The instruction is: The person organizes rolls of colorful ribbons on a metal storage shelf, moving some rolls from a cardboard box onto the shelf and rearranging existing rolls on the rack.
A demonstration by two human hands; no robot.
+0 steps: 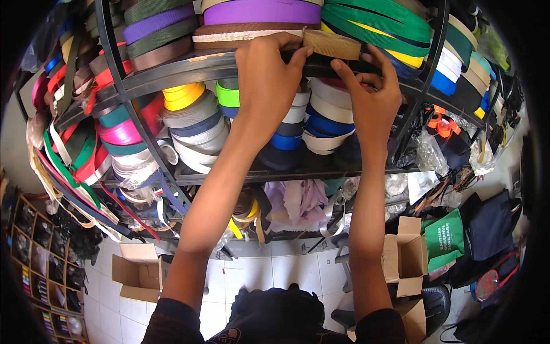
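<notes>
A tan roll of webbing (332,45) rests at the front edge of the upper shelf, between my two hands. My left hand (266,77) grips its left end, thumb in front and the other fingers curled partly out of sight. At its right end is my right hand (375,86), with the thumb below the roll and the fingers bent round its side. Right behind the roll, a white-edged brown strap roll (246,37) and a purple roll (263,11) are stacked. Green webbing (375,23) with yellow layers lies to the right.
Black metal rack bars (172,80) frame the shelves. More rolls, grey (192,109) and yellow (183,96) among them, fill the lower shelf. Loose straps (74,149) hang at the left. Open cardboard boxes (137,278) and a green bag (444,238) stand lower down near the tiled floor.
</notes>
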